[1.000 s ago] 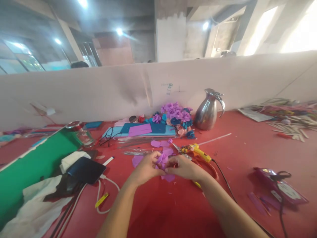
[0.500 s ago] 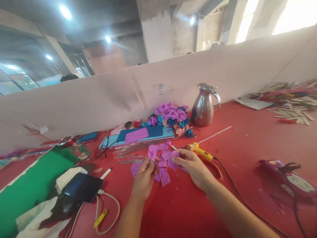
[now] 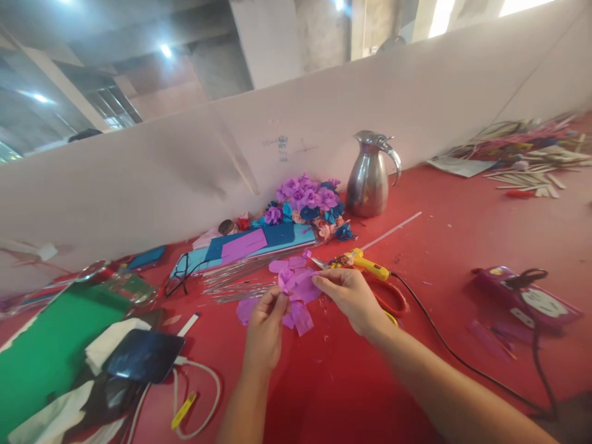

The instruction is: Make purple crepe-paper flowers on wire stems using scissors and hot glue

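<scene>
Between thumb and fingers my left hand [image 3: 267, 327] pinches a small purple paper flower [image 3: 287, 280] from below, its petals facing up. My right hand [image 3: 350, 299] is closed on the edge of a purple paper petal [image 3: 308, 287], held right beside the flower; whether the two touch I cannot tell. Under and around the hands lie several loose purple paper pieces [image 3: 301, 319] on the red table. Just beyond my right hand are a yellow glue gun [image 3: 372, 266] and red-handled scissors [image 3: 393, 299], the scissors partly covered by the hand and the gun.
Finished paper flowers [image 3: 309, 196] are heaped by the partition, left of a steel jug [image 3: 369, 179]. Coloured paper sheets [image 3: 245, 243] and glasses [image 3: 182, 274] lie further left. A dark phone [image 3: 144, 356] with a white cable is at left; a purple power strip [image 3: 527, 296] at right.
My hands were together around the flower, then parted. My right hand picked up a loose petal and has brought it to the flower in my left hand. The view has tilted.
</scene>
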`<action>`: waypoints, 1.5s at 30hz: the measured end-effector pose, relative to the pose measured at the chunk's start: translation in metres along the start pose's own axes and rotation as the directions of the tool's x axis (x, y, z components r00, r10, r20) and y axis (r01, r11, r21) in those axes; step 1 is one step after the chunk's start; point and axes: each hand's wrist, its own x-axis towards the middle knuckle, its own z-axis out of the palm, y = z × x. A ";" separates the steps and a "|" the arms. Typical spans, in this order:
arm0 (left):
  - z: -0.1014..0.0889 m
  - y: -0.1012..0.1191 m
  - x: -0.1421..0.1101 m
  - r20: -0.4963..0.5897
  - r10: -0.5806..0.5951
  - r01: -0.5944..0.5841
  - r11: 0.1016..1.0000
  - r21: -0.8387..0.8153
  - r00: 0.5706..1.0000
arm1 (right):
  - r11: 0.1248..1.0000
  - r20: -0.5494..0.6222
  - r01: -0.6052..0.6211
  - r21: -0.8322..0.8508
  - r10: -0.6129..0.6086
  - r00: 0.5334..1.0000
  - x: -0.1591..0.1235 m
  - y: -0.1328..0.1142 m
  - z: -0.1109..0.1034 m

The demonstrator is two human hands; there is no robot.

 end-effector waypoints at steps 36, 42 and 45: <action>0.011 -0.009 -0.001 0.022 0.128 -0.130 0.977 0.167 0.992 | 0.992 0.054 -0.036 0.120 0.030 0.998 -0.002 -0.003 0.004; 0.009 -0.009 -0.001 0.046 0.123 -0.129 0.978 0.164 0.991 | 0.991 0.054 -0.032 0.129 0.025 0.998 -0.001 -0.002 0.003; 0.008 -0.009 -0.001 0.066 0.133 -0.143 0.971 0.191 0.989 | 0.989 0.056 -0.044 0.139 0.037 0.998 -0.001 -0.001 0.003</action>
